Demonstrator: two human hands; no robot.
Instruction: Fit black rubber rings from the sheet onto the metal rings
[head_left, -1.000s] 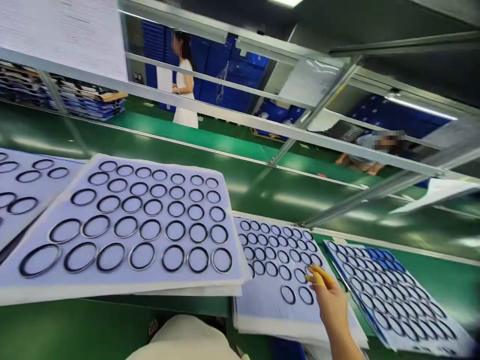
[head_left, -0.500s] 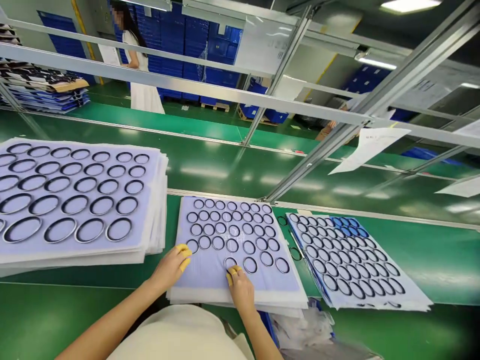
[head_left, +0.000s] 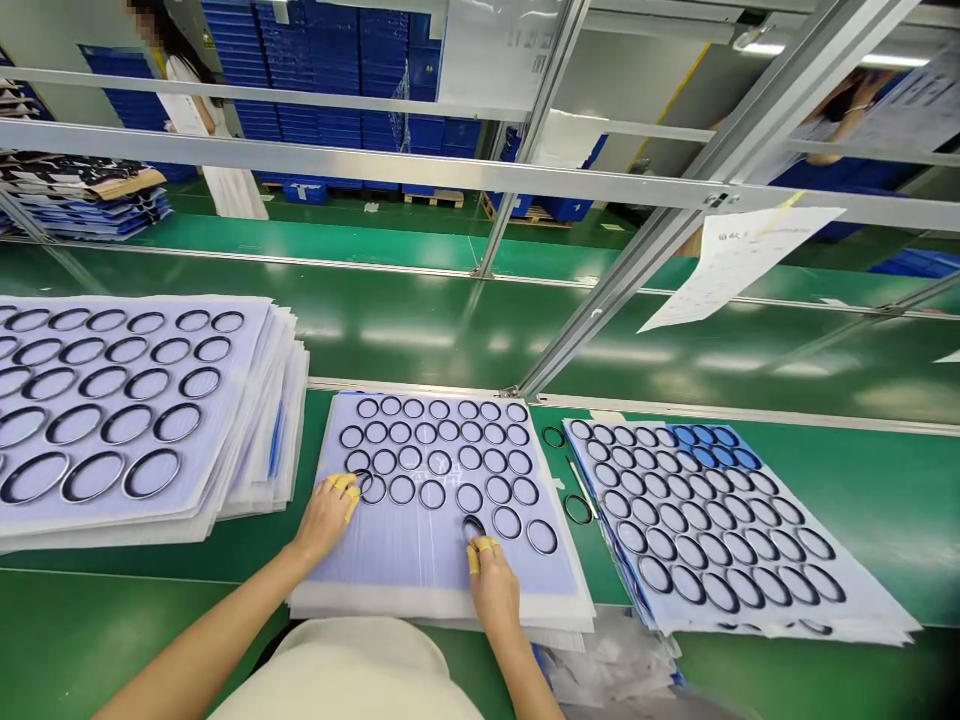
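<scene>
In front of me lies a stack of translucent white sheets [head_left: 390,570], with rows of thin black rings on top. My left hand [head_left: 326,515], with yellow finger covers, pinches a ring [head_left: 365,474] at the left end of the front row. That ring overlaps another ring lying there. My right hand [head_left: 493,583], in the same yellow covers, grips a tilted ring [head_left: 472,524] near the front of the sheet. To its right, a flat ring [head_left: 541,551] lies at the end of the row.
A taller sheet stack [head_left: 247,500] bearing larger-looking rings stands at left. Another ring-covered stack [head_left: 862,615] lies at right, with a loose ring [head_left: 578,524] beside it. A metal frame post [head_left: 600,312] rises behind; a paper [head_left: 739,262] hangs from the frame. A person [head_left: 225,170] walks beyond.
My left hand has lifted a ring so that it overlaps its neighbour. In my right hand, the ring has tipped from nearly flat to tilted. The view has shifted slightly to the right.
</scene>
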